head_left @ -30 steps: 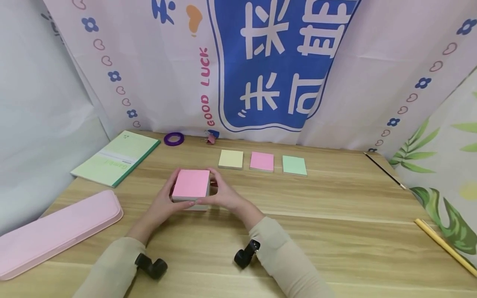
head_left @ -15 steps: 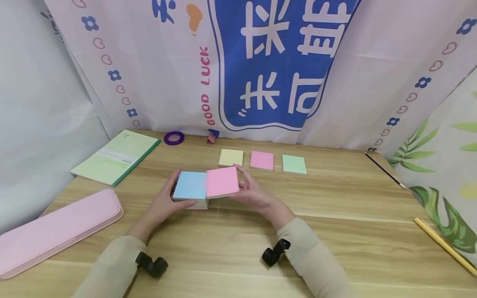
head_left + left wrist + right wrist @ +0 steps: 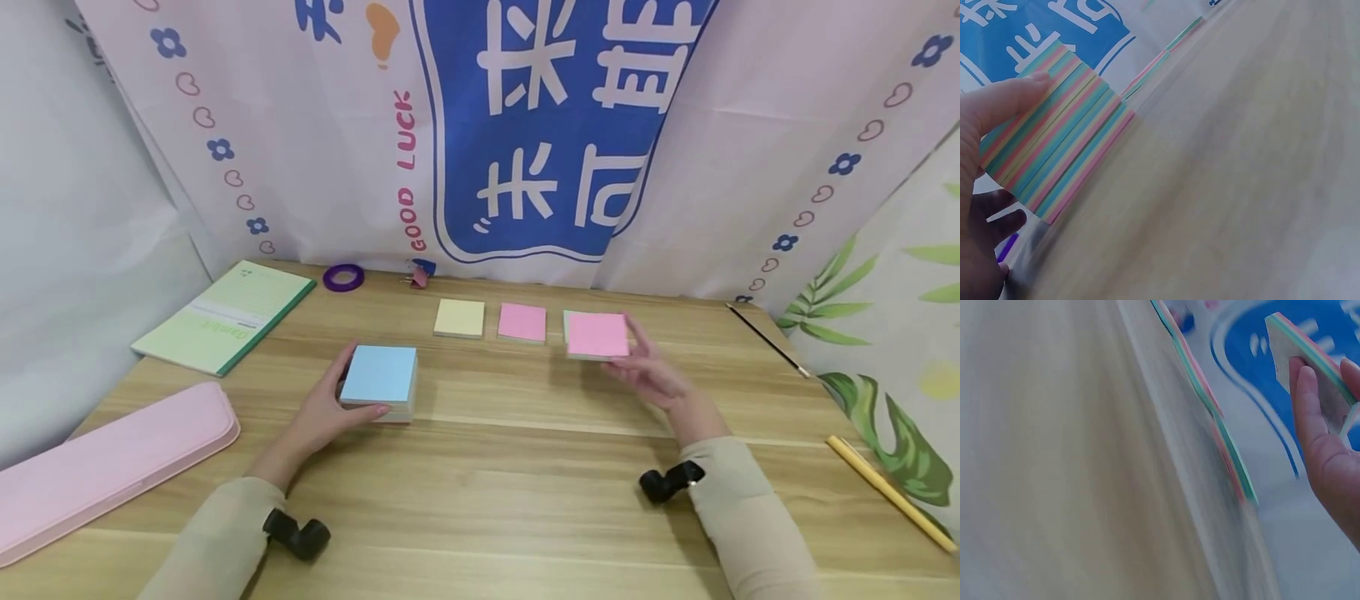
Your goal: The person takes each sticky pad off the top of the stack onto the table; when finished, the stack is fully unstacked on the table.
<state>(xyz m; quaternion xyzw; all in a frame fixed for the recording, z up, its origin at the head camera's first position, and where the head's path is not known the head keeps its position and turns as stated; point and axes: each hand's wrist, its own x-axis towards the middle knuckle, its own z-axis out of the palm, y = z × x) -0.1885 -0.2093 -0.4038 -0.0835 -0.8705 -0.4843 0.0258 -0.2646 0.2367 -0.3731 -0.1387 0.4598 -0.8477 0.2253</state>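
Note:
My left hand [image 3: 321, 421] grips a thick block of sticky notes [image 3: 379, 375], light blue on top, standing on the table. Its striped, many-coloured side shows in the left wrist view, thumb [image 3: 1022, 97] across it. My right hand [image 3: 656, 379] pinches a thin pink-topped sticky note pad [image 3: 597, 336] by its right side. In the right wrist view this pad [image 3: 1282, 353] is raised and tilted, fingers beneath it. It covers most of a green pad [image 3: 567, 322] in the back row. Beside that lie a pink pad [image 3: 522, 322] and a pale yellow pad [image 3: 459, 318].
A green notebook [image 3: 225, 317] and a pink pencil case [image 3: 112, 471] lie on the left. Purple tape [image 3: 343, 278] and binder clips [image 3: 418, 275] sit by the back curtain. A thin dark stick [image 3: 767, 340] and a yellow pen [image 3: 888, 492] lie at the right.
My right hand has slid the pink-topped pad off the block and carried it right, above the green pad. That uncovered the block's blue top. My left hand stays on the block.

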